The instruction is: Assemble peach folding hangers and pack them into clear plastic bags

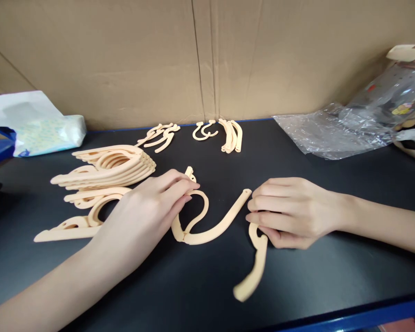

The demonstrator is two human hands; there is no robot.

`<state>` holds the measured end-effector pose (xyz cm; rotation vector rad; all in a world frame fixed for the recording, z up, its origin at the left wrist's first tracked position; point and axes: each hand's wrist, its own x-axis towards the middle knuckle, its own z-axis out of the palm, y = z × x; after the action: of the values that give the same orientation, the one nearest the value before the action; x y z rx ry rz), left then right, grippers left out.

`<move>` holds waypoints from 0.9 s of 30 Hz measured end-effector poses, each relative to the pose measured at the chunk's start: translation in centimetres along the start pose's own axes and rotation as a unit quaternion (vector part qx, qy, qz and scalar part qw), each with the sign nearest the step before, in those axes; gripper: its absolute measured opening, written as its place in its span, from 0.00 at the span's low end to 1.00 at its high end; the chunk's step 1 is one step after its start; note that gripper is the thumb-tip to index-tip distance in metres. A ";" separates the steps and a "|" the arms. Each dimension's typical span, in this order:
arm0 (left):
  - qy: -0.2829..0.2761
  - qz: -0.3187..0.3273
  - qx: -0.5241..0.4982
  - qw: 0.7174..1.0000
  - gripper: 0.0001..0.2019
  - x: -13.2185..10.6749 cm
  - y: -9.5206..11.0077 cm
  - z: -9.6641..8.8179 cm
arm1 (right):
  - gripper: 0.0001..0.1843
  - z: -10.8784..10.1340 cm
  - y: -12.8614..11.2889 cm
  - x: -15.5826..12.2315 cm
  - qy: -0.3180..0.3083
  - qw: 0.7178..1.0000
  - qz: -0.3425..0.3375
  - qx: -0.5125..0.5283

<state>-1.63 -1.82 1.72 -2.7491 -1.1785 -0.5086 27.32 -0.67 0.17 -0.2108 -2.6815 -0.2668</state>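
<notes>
My left hand (148, 212) rests on the black table, fingers closed in a pinch on the hook end of a peach plastic hanger piece (207, 230), a hook joined to a curved arm. My right hand (290, 212) lies to the right of it, fingers curled together around the top of a second curved arm piece (254, 269) that trails toward the table's front edge. The tip of the first arm almost touches my right fingers.
A stack of assembled peach hangers (107, 168) lies at the left. Loose hooks (204, 130) and arm pieces (232, 135) sit near the cardboard wall. A tissue pack (44, 133) is far left, clear plastic bags (349, 129) far right. The table's blue front edge (366, 313) is close.
</notes>
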 end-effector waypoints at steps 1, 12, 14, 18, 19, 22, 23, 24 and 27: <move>0.001 -0.001 -0.004 1.000 0.10 0.0 0.0 0.1 | 0.13 0.0 0.1 0.0 0.002 1.000 0.003 0.006; -0.024 0.007 -0.033 0.999 0.19 -0.1 -0.5 0.9 | 0.11 0.2 0.7 -0.2 0.067 0.989 0.129 0.021; -0.026 0.006 -0.042 0.999 0.20 -0.2 -0.6 0.9 | 0.10 0.2 0.7 -0.3 0.087 0.984 0.149 0.037; -0.021 0.013 -0.051 0.998 0.21 0.0 -0.7 0.9 | 0.06 0.1 0.5 -0.4 0.081 0.983 0.154 0.052; -0.016 0.018 -0.046 0.999 0.20 0.1 -0.6 0.8 | 0.07 0.1 0.4 -0.4 0.070 0.985 0.147 0.052; 0.021 0.047 -0.028 0.998 0.14 0.5 0.1 0.5 | 0.11 0.1 0.3 -0.4 0.042 0.993 0.108 0.033; 0.030 0.065 -0.025 0.997 0.12 0.5 0.4 0.5 | 0.12 0.1 0.3 -0.4 0.041 0.994 0.095 0.020; 0.035 0.085 -0.023 0.996 0.11 0.6 0.7 0.4 | 0.12 0.1 0.3 -0.4 0.040 0.996 0.085 0.008; 0.031 0.125 -0.025 0.991 0.10 0.5 1.9 0.3 | 0.11 0.3 0.3 -0.4 0.040 0.996 0.077 -0.009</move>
<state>0.17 -2.69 1.66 -2.8440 -0.8035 -0.5941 27.66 -0.38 -0.20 -0.4009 -2.5693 -0.2462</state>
